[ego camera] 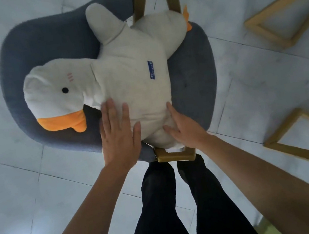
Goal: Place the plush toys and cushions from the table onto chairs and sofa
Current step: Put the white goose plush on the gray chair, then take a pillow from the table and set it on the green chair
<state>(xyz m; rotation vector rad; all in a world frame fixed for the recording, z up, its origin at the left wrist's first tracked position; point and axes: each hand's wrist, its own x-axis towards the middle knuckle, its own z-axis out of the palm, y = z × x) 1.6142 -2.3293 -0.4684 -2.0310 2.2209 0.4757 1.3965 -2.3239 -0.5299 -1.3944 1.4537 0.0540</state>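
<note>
A big white plush duck [131,76] with an orange beak lies flat across the seat of a blue-grey upholstered chair [35,48], head to the left, orange feet at the upper right. My left hand [119,136] rests flat with fingers spread on the duck's near edge by its neck. My right hand [183,126] lies flat on the duck's lower wing, fingers extended. Neither hand grips the plush.
The chair has wooden legs [175,154], one frame right in front of my dark-trousered legs [182,202]. Wooden leg frames of other furniture [283,17] stand at the right on the pale tiled floor [8,178].
</note>
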